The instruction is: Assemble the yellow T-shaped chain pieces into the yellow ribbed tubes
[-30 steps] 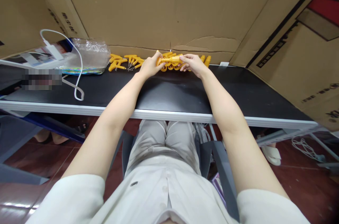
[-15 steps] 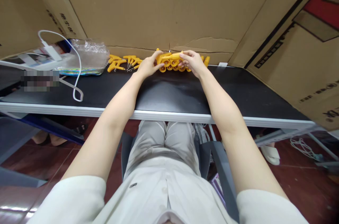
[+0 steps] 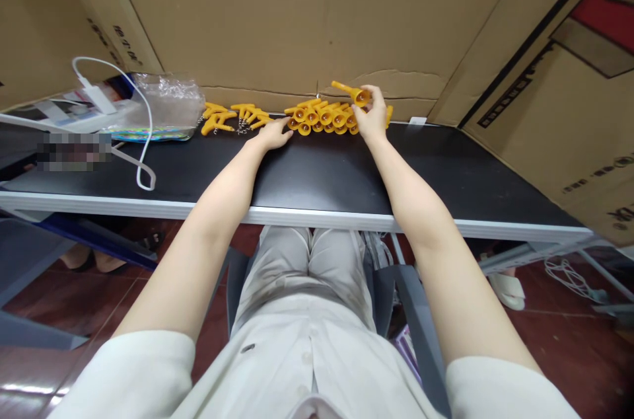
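Note:
In the head view my right hand (image 3: 372,114) is closed on a yellow horn-shaped piece (image 3: 352,92), its flared open end by my fingers and its narrow end pointing left. That piece is held above the right part of a stack of similar yellow horn-shaped pieces (image 3: 325,117), whose flared ends face me. My left hand (image 3: 275,133) rests low at the left end of the stack, thumb and fingers apart, holding nothing that I can see. Left of it lie several yellow branched pieces (image 3: 218,123) with small metal chains.
A tall cardboard sheet (image 3: 317,16) stands behind the black table (image 3: 446,171). Clear plastic bags (image 3: 171,105) lie at the left, near a white cable (image 3: 149,141) and a white stand (image 3: 30,120). A small white tag (image 3: 417,121) is at the back right.
My hands have moved apart. The yellow horn-shaped piece, earlier between both hands, is now in my right hand only, a little higher and further right. My left hand has lowered and let go.

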The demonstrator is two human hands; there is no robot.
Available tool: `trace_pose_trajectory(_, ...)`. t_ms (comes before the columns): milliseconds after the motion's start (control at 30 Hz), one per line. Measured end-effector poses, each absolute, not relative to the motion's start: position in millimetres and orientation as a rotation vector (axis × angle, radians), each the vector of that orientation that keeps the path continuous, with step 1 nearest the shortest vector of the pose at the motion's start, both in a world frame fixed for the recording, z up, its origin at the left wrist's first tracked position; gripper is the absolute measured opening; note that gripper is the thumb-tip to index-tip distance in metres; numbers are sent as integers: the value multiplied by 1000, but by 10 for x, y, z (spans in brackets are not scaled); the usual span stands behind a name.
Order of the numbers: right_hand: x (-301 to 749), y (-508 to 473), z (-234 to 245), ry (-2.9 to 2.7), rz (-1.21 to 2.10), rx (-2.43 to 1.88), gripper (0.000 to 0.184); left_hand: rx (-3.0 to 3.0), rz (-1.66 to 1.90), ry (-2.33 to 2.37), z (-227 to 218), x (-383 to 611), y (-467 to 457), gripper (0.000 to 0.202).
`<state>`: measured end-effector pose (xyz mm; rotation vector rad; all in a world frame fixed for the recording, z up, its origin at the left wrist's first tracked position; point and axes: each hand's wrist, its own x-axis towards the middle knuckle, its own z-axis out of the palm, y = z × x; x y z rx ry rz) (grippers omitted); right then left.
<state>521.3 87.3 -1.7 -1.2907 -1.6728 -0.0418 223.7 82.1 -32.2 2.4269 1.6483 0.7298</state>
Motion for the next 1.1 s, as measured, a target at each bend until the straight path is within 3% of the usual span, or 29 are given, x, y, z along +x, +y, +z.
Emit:
trace_pose_trajectory(433,5214,846,-107,-2019,31,-1554,75,2317,566,1705,-240,2282,712,74)
trace_pose_trajectory(733,5663,806,-86,-1769,-13,-1833,68,2289,520,1734,-195,2305,647,76)
trace_pose_trajectory(967,5630,718,-123,-1920,-34,-1931,86,2277,497,1755,-172,2329,613,77)
trace_pose_trajectory(1100,5503,784,-137,-1987,-43,-1885,84,2283,537,1739,-187,2328,626,76)
